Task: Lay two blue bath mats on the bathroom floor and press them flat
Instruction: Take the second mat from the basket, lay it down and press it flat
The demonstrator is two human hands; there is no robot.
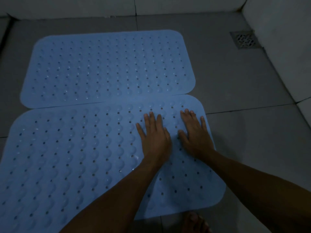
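Note:
Two light blue bath mats with rows of bumps and small holes lie on the grey tiled floor. The far mat (107,68) lies flat near the back wall. The near mat (67,157) touches its front edge and slightly overlaps it at the right. My left hand (154,137) and my right hand (195,135) rest palm down, fingers spread, side by side on the near mat's right part. Neither hand holds anything.
A metal floor drain (244,39) sits in the far right corner. White tiled walls (277,47) run along the back and right. My bare foot (193,222) stands on the grey floor (244,132) just below the near mat's front edge.

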